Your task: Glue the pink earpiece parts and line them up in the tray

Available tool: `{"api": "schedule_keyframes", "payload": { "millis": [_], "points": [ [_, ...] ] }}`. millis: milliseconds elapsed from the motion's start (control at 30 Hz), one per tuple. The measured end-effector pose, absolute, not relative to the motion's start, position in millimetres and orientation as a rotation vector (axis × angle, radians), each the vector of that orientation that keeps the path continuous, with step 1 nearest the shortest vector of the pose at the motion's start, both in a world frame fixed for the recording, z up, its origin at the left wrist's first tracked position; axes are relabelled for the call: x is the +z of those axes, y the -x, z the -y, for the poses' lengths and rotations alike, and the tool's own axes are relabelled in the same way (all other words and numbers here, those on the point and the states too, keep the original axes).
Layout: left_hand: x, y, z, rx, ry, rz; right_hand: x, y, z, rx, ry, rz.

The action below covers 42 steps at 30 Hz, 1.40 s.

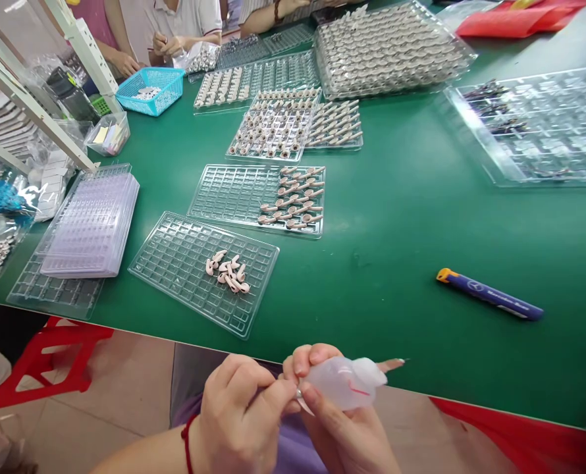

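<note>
My left hand (246, 411), with a red cord at the wrist, is closed in a pinch near the table's front edge. What lies between its fingertips is too small to name. Touching it on the right, my right hand (342, 421) is wrapped round a translucent white squeeze bottle (340, 382) with a red mark. A thin pale piece sticks out past the bottle's cap end, and a small pale sliver shows between the hands. Beyond them, a clear tray (174, 276) bears a small pile of beige earphone-like parts (231, 273). Another tray (234, 191) holds rows of similar parts at its right end.
A blue cutter (495, 296) with an orange end lies at right. Stacked trays (93, 224) are at left, a blue basket (162, 99) behind them. Filled trays (392, 49) stand at the back, a clear tray (559, 125) at far right. Several people sit across the green table (382, 217).
</note>
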State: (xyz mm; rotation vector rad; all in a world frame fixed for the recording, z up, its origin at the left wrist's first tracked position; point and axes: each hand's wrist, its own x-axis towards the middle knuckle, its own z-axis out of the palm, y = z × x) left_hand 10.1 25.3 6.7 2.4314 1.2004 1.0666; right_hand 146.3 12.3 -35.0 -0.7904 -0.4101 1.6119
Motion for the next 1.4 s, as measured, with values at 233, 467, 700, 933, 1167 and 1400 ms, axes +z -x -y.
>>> {"api": "schedule_keyframes", "payload": {
  "millis": [233,467,700,933,1167,1400],
  "points": [
    [5,-15,-23,1.049,-2.402,-1.269,-39,-146,-6,1.699,0.801,0.343],
    [5,-16,-24,1.075,-2.335,-1.3,-43,-145,-3,1.717,0.803,0.32],
    [2,-13,-22,1.084,-2.144,-1.282,-44,-144,-3,1.732,0.796,0.293],
    [-7,-14,-29,1.012,-1.05,-1.066,-41,-154,-12,1.404,0.876,0.518],
    [3,-17,-37,0.868,-0.283,-1.069,-45,-186,-31,1.165,1.157,0.822],
    [8,-20,-39,0.858,-0.221,-1.062,-34,-191,-43,1.096,1.297,0.867]
  ]
}}
